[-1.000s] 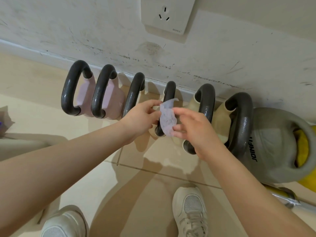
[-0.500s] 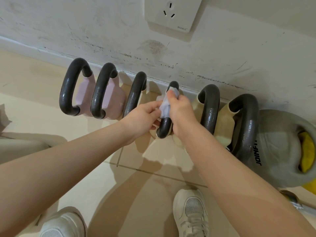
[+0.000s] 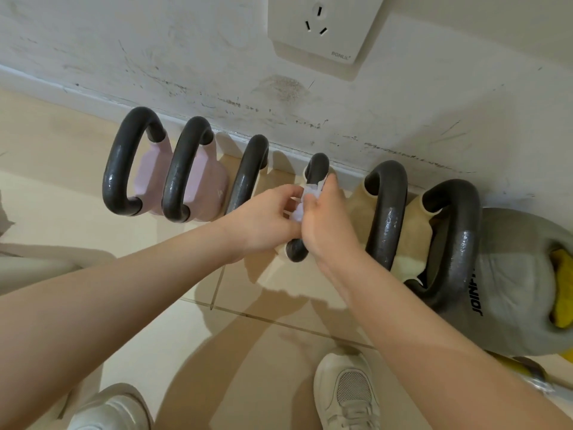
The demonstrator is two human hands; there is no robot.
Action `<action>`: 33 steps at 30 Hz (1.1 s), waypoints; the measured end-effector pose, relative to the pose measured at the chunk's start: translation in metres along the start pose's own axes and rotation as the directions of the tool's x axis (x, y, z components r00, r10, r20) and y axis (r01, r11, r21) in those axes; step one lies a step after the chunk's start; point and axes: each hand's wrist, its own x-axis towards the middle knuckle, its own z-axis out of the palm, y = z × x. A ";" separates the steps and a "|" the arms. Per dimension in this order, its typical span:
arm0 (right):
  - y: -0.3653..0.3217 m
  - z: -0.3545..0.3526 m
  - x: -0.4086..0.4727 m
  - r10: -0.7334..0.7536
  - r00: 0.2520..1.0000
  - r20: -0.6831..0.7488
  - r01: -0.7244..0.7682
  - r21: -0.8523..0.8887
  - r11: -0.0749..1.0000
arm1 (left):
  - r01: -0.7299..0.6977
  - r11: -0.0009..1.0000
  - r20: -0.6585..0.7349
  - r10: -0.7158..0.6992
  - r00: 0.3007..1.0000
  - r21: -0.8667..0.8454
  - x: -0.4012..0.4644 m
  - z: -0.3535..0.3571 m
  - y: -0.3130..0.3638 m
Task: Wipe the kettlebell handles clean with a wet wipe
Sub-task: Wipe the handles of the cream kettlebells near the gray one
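Nearest me I see two white shoes on the floor. My right hand wraps the wet wipe round the fourth handle from the left; my left hand pinches the wipe's edge. I count six dark handles along the wall; hands hide the fourth's middle.

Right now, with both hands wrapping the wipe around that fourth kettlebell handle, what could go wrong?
1. The wet wipe is bunched small between the right hand and left hand, so parts of the fourth handle may get missed.
2. The neighbouring handles stand close, so knuckles could knock them.
3. The white shoe sits just below the row, so a tipped kettlebell might land on it.
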 end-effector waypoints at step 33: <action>-0.031 -0.031 0.066 -0.210 0.756 0.620 0.655 -0.719 0.234 | 0.060 0.993 -0.220 -0.037 0.975 0.099 -0.006 0.024 -0.013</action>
